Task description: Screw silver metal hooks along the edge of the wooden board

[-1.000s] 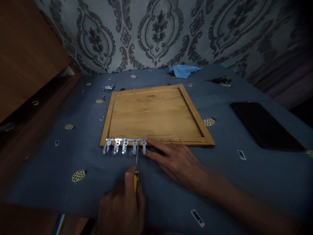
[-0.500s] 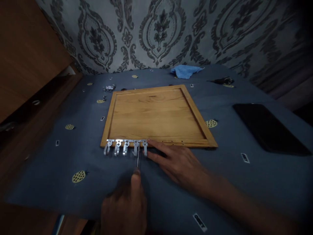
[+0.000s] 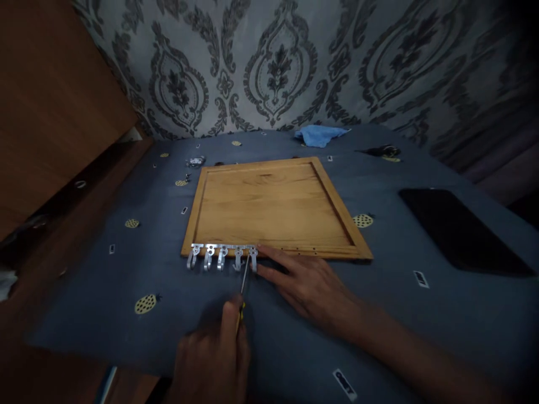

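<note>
A shallow wooden panel with a raised frame (image 3: 269, 207) lies on the blue cloth. Along its near edge sits a row of several silver metal hooks (image 3: 222, 257), their curved ends hanging over the edge. My left hand (image 3: 213, 353) is closed round a screwdriver (image 3: 243, 286) with some yellow on its handle. The shaft points up at the gap beside the rightmost hook (image 3: 253, 258); whether the tip touches it I cannot tell. My right hand (image 3: 309, 286) pinches at that rightmost hook, forefinger on the frame's edge and thumb below.
A black flat slab (image 3: 461, 230) lies to the right. At the back are a blue rag (image 3: 320, 135), a dark tool (image 3: 381, 151) and a small clear packet (image 3: 196, 161). Brown wooden furniture (image 3: 54, 101) stands along the left, and patterned fabric hangs behind.
The screwdriver's tip has moved right, from the fourth hook towards the rightmost one, and its shaft now leans more. My right hand keeps its place at the hook. The view has shifted slightly.
</note>
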Demonstrator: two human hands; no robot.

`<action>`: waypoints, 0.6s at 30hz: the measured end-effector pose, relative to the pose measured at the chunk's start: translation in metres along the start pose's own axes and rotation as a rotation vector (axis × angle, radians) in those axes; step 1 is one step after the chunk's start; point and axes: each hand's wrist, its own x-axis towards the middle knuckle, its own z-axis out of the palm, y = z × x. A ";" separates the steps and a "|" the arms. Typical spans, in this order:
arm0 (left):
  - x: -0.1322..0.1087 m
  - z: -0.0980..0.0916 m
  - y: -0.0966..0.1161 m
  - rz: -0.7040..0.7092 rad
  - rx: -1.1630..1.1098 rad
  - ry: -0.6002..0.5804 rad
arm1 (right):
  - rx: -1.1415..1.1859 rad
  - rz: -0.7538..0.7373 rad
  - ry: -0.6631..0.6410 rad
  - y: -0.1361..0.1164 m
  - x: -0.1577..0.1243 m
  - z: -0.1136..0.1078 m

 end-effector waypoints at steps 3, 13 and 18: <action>-0.005 -0.011 -0.018 0.000 -0.114 0.098 | -0.012 -0.006 0.003 0.000 0.001 -0.001; 0.135 -0.069 -0.098 0.181 0.029 -0.119 | -0.050 0.007 -0.010 -0.004 0.008 -0.006; 0.195 -0.038 -0.113 0.325 -0.052 -0.156 | -0.036 0.019 -0.035 -0.002 0.006 -0.005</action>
